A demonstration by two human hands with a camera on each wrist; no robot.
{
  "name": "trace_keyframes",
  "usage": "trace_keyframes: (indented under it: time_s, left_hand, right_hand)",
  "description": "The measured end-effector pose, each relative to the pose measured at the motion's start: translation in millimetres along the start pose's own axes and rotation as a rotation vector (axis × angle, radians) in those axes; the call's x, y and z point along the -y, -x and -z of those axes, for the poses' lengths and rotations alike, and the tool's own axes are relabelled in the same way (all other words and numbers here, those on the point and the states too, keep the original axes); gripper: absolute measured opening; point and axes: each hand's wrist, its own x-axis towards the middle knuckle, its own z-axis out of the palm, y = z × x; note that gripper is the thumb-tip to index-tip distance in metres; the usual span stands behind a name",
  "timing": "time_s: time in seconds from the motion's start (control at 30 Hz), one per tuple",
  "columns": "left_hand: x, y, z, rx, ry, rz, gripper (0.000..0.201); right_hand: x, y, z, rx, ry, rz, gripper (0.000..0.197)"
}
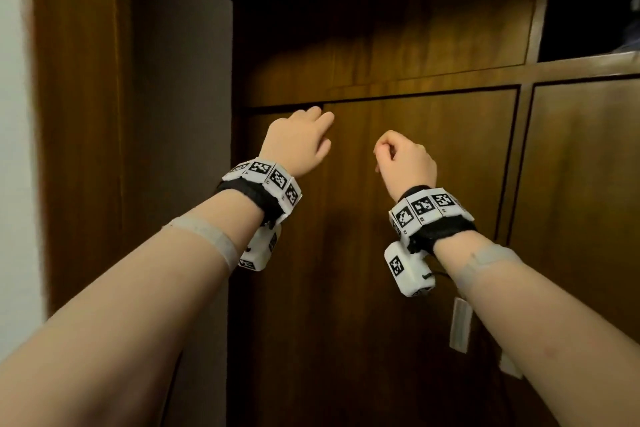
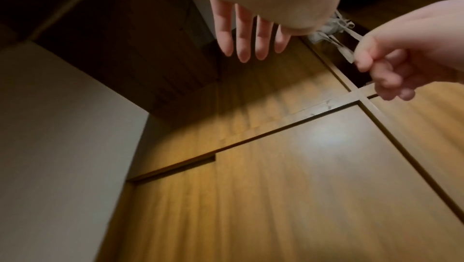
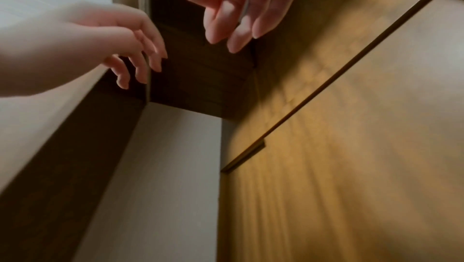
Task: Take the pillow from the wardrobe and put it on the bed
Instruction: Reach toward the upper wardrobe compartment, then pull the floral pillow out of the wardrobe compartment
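Head view: left hand [image 1: 298, 142] at 12 o'clock, fingers straight, near the wardrobe [image 1: 415, 184] door; right hand [image 1: 403, 163] at 1 o'clock, loosely curled, holding nothing.

left hand [image 1: 298, 142] left of right hand [image 1: 403, 163], both before wardrobe door [image 1: 415, 253]

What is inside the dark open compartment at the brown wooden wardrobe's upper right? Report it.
Inside the dark open compartment, only bunched whitish cloth with tie strips shows, low down near the frame. The rest is lost in shadow, so what else lies in there cannot be told.
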Motion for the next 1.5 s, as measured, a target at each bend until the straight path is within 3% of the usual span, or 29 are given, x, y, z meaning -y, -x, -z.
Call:
trace_keyframes:
  time_s: [0.3,0.53,0.73,0.87,1.07,1.23,1.5]
  left_hand:
    - [-45,-106,-64,-0.076,0.099,-0.07,0.044]
    - [-72,-189,-115,-0.079,0.282,-0.104,0.059]
    - [-88,-257,-142,-0.095,0.36,-0.131,0.061]
    - [-101,-282,-162,-0.026,0.439,-0.183,0.06]
    - [-114,-320,-190,-0.038,0.51,-0.187,0.057]
    - [-110,-333,-217,-0.218,0.537,-0.158,0.054]
    - [-91,-331,-251,-0.377,0.556,-0.038,0.052]
  right_hand:
    - [-93,-79,45,-0.184,0.189,-0.099,0.027]
    - [-138,-160,52,-0.189,0.355,-0.118,0.053]
    - [-166,-208,54,-0.197,0.536,-0.178,0.06]
    - [-187,-224,48,-0.199,0.679,-0.218,0.062]
    - [-208,-240,36,-0.311,0.842,-0.185,0.057]
    - [-211,-248,22,-0.395,0.783,-0.148,0.06]
    - [-197,-256,-9,-0.36,0.834,-0.083,0.063]
